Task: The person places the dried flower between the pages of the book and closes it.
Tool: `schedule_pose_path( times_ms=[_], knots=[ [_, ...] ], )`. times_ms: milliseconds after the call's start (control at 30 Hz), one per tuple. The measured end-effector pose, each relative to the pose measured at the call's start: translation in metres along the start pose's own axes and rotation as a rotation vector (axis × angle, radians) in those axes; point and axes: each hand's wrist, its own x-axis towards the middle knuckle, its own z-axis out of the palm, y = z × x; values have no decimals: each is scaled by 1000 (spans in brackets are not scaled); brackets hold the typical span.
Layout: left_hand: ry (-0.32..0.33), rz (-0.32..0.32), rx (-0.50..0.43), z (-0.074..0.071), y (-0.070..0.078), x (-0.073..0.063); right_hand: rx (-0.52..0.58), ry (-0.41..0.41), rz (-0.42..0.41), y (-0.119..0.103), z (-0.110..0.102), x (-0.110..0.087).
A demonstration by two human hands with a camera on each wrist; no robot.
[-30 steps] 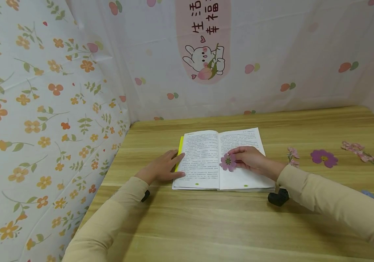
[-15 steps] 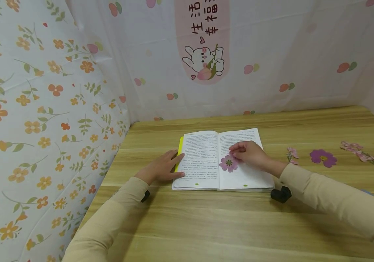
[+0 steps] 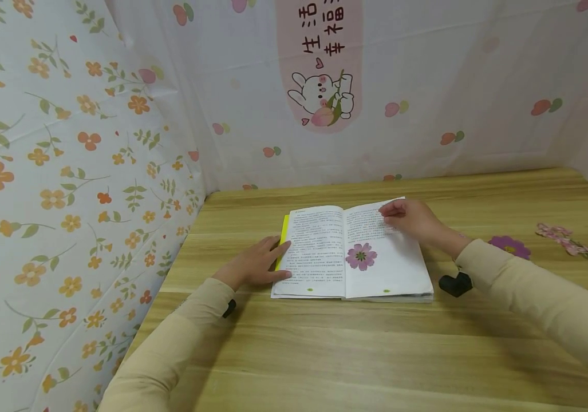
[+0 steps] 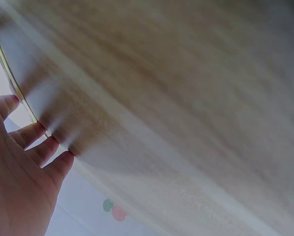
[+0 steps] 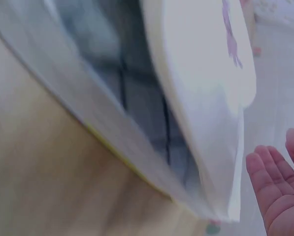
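An open book with printed pages and a yellow cover edge lies on the wooden table. On its right page sits a flat pink-purple pressed flower with a dark centre, near the fold. My left hand rests at the book's left edge, thumb on the page; its fingertips meet the tabletop in the left wrist view. Over the upper right of the right page, my right hand hovers holding nothing, fingers loosely extended. The right wrist view shows its fingers beyond the lifted-looking page edges.
Right of the book lie a deep purple flower, partly behind the right sleeve, and a pink blossom sprig. A black wrist-worn piece sits under the right wrist. Floral cloth hangs at the left, printed cloth behind.
My right hand has let go of the pressed flower and moved up and right across the page. The flower stays near the fold. The left hand has not moved.
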Motion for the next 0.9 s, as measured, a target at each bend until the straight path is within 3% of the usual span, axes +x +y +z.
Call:
schedule_pose_path(
  times_ms=[333, 500, 900],
  knots=[
    [-13, -11, 12, 1, 0, 1, -188, 40, -49, 17, -22, 15],
    [-14, -11, -3, -1, 1, 1, -312, 37, -117, 26, -24, 21],
    [-9, 3, 17, -1, 1, -1, -478, -58, -131, 41, -16, 35]
  ],
)
